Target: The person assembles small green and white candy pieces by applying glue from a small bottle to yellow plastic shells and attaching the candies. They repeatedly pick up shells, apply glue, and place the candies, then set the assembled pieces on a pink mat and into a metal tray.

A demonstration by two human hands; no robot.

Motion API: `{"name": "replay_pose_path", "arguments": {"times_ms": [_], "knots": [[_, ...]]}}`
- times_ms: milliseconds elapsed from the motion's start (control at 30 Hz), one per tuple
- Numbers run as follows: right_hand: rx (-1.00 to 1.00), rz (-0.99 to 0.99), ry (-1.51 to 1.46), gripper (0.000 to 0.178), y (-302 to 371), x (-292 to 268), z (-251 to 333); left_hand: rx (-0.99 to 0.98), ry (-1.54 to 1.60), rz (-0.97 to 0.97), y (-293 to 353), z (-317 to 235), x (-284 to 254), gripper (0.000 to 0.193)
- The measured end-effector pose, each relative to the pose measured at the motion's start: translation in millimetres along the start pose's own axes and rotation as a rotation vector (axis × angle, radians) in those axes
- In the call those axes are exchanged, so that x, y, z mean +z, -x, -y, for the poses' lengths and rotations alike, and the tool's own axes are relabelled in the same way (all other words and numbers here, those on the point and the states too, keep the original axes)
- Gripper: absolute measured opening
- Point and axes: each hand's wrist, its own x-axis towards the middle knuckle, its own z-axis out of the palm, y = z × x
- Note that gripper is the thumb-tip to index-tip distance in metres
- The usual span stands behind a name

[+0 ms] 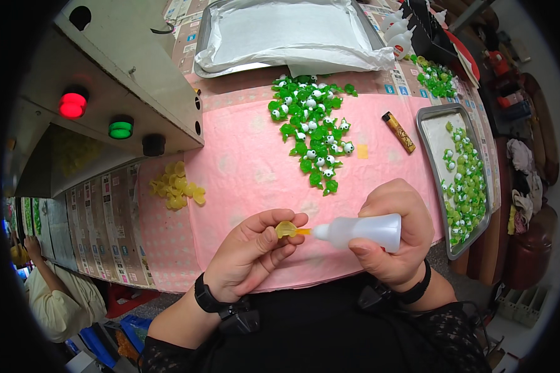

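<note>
My left hand (247,252) pinches a small translucent yellow cup-shaped plastic piece (285,229) between thumb and fingers. My right hand (404,230) is wrapped round a white squeeze bottle (368,231), tilted on its side with its thin orange nozzle pointing left. The nozzle tip meets or nearly touches the yellow piece; the exact contact is hard to make out. Left of my hands lies a small pile of similar yellow pieces (177,186). Beyond them, a heap of green plastic figures with white eyeballs (314,127) spreads over the pink cloth (242,155).
A metal tray (424,127) of green figures stands at the right. Behind the heap is a paper-lined tray (286,31). A patterned lighter (398,132) lies on the cloth. A machine with red and green lights (130,81) overhangs the left. Another person (59,301) sits far left.
</note>
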Motion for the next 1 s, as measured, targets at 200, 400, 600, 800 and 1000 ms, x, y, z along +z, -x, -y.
{"name": "replay_pose_path", "arguments": {"times_ms": [200, 400, 600, 800, 1000], "knots": [[0.02, 0.007, 0.009, 0.029, 0, -4, 0, 0.021, -0.023, 0.008, -1, 1, 1, 0.034], [0.038, 0.045, 0.015, 0.028, 0, -6, 3, 0.023, -0.044, 0.006, -1, 1, 2, 0.034], [0.028, 0.038, 0.029, 0.027, -2, -6, 2, 0.005, -0.119, -0.026, -1, 0, 4, 0.038], [0.062, 0.016, -0.077, 0.027, -1, 0, -4, -0.016, -0.168, -0.048, -1, -2, 9, 0.043], [0.126, 0.053, -0.106, 0.028, 1, 3, -6, -0.018, -0.166, -0.045, -1, -1, 7, 0.043]]}}
